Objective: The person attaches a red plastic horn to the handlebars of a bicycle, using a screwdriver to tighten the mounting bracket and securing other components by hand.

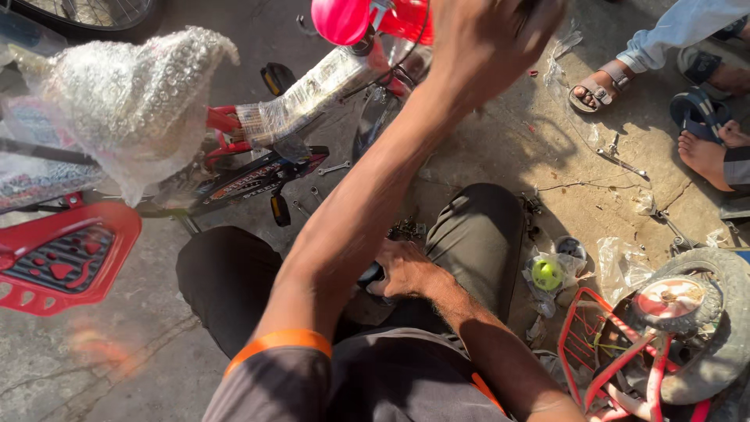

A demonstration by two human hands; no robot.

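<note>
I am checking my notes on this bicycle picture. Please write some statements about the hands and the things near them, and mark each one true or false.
1. The left hand is raised up by the red bicycle frame. True.
2. The right hand is down low between the person's knees. True.
3. The saddle is bare. False: it is wrapped in bubble wrap.
4. The small wheel lies at the left of the picture. False: it lies at the lower right, beside a red wire basket.
5. Sandalled feet of other people show at the upper right. True.
</note>
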